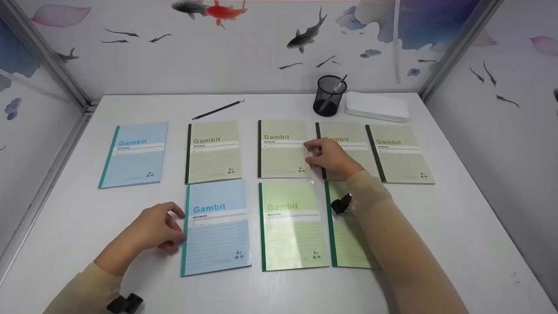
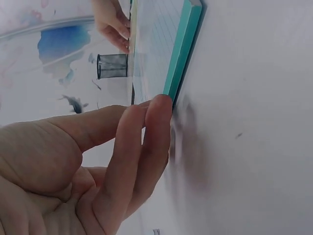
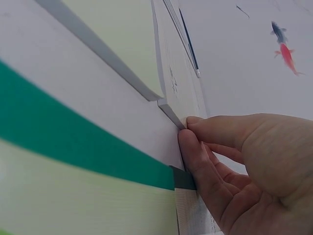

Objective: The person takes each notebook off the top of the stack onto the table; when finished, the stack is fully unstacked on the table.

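The left hand (image 1: 154, 229) touches the teal spine of a blue notebook (image 1: 218, 244) in the front row, its fingers loosely bent. In the left wrist view the fingertips (image 2: 159, 105) meet that spine's edge. At the right edge of a beige notebook (image 1: 281, 157) in the back row is the right hand (image 1: 333, 157), thumb and finger set apart along that edge. The right wrist view shows its fingertips (image 3: 188, 139) against the edge. The hand and wrist cover part of another beige notebook (image 1: 348, 163), and the forearm hides part of a green notebook (image 1: 348, 244).
A green notebook (image 1: 294, 244) lies front centre. Beige notebooks (image 1: 213, 163) (image 1: 403, 161) and a blue notebook (image 1: 135, 161) fill the back row. Behind are a pencil (image 1: 218, 109), a black mesh pen holder (image 1: 327, 100) with a pen, and a white case (image 1: 377, 107). Printed walls surround the table.
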{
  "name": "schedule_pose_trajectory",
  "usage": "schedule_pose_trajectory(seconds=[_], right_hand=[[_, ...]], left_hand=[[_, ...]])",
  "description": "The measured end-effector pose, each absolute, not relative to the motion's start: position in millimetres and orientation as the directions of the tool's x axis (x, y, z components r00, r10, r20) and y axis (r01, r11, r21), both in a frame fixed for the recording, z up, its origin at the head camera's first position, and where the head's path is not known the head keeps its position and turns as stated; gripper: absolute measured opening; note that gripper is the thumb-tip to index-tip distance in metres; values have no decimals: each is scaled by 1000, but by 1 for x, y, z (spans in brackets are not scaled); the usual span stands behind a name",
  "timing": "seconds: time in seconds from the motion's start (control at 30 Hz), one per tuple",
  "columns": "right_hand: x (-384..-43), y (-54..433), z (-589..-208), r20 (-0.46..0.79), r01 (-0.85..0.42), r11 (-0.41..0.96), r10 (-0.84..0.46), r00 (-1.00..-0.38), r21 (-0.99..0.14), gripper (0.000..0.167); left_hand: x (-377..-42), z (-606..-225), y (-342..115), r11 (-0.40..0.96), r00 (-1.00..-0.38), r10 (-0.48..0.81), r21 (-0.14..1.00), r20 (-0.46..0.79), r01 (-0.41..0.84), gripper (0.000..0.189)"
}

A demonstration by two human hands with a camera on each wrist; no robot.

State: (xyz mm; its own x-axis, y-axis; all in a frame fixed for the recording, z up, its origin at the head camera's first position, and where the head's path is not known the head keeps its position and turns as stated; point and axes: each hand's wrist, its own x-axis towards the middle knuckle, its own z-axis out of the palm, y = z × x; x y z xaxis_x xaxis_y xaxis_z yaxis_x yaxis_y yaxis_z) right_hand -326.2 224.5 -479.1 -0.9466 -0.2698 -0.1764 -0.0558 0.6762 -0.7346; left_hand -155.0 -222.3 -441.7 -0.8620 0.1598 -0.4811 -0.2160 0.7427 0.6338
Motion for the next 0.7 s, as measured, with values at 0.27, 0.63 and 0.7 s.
schedule_pose_trajectory(seconds=[0.27,0.63,0.7], right_hand=[[-326,227,-477,-188,-38,670,-262,-946,-742,53],[-305,261,-476,-185,12,582,-238,-954,-813,54],[-301,276,-474,-106,-75,657,-232,-967,-750,57]], left_hand=[[-174,-435,-216,828,-942,106,552,-319,-93,39],[-207,-434,-203,810,-999,-31,585,-36,-46,41],[-217,-434,-204,832,-999,-44,554,27,-21,44]])
